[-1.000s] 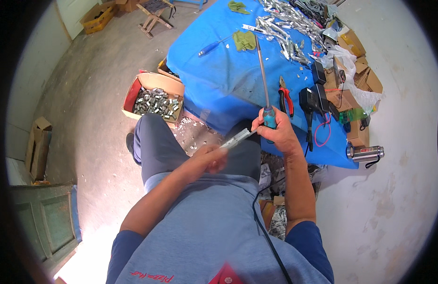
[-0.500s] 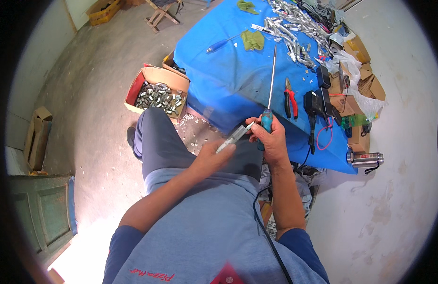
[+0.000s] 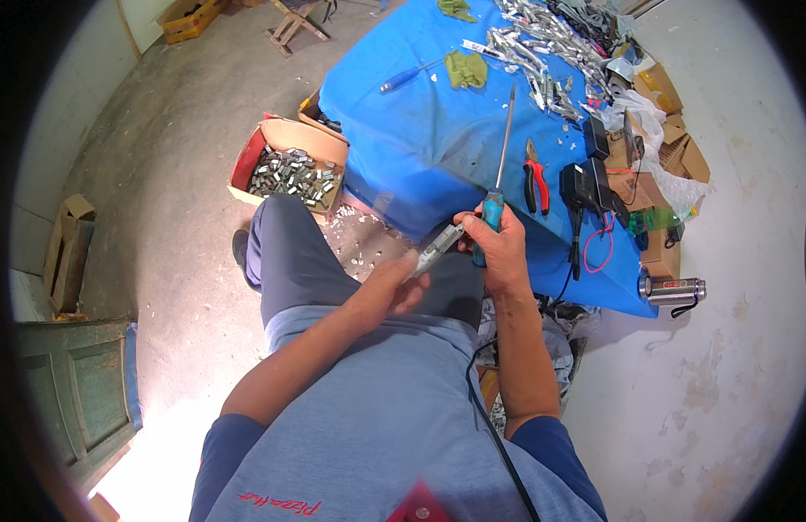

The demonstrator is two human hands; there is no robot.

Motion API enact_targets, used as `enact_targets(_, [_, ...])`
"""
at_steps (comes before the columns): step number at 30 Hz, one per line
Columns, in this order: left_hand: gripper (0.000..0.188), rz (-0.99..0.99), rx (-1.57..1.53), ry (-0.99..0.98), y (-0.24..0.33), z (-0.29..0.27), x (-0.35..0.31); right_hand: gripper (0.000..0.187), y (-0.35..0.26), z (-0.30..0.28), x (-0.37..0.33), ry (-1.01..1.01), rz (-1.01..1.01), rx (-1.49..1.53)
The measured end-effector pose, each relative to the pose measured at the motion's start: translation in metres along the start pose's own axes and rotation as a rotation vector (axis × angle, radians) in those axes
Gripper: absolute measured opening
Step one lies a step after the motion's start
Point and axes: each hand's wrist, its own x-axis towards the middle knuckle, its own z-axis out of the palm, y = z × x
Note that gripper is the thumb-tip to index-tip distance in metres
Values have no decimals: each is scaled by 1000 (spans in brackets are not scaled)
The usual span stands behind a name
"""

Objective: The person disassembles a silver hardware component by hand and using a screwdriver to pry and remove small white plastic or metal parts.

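Observation:
Above my lap, my left hand (image 3: 392, 291) is closed around the lower end of a slim white-and-silver stick-shaped piece (image 3: 436, 248). The fingertips of my right hand (image 3: 500, 252) meet this piece's upper end. In that same right hand a screwdriver (image 3: 493, 207) is held against the palm, teal handle gripped and long shaft pointing up over the blue-covered table (image 3: 420, 148). Beyond it, red-and-black pliers (image 3: 535, 178) lie on the cloth. A heap of similar white and silver pieces (image 3: 542, 56) covers the table's far side.
An open cardboard box (image 3: 290, 135) of small dark and silver blocks stands left of the table. Black power adapters (image 3: 577, 187) with cables, cardboard scraps (image 3: 655, 191) and a metal flask (image 3: 677, 291) line the right edge. Green cloths (image 3: 466, 70) and a blue-handled tool (image 3: 400, 81) lie farther back.
The stick-shaped piece has shifted slightly up and right, its upper end now at my right fingers. Some left fingers have loosened. The screwdriver has tilted a little to the right.

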Motion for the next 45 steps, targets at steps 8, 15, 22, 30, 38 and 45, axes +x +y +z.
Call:
enact_targets(8, [49, -63, -121, -63, 0, -1, 2, 22, -3, 4, 4, 24, 26, -31])
enact_targets(15, [48, -82, -124, -84, 15, 23, 7, 21, 8, 10, 13, 1, 1, 24])
enact_targets(22, [48, -52, -208, -81, 15, 18, 17, 21, 22, 18, 7, 79, 23, 124])
enact_targets(30, [44, -11, -30, 3, 14, 20, 52, 26, 17, 17, -6, 124, 48, -147])
enact_targets(38, [50, -31, 40, -60, 42, 39, 99, 33, -21, -22, 45, -9, -6, -98])
enact_targets(45, [45, 52, 179, 286, 58, -7, 111, 25, -64, -50, 129, -192, -325, -775])
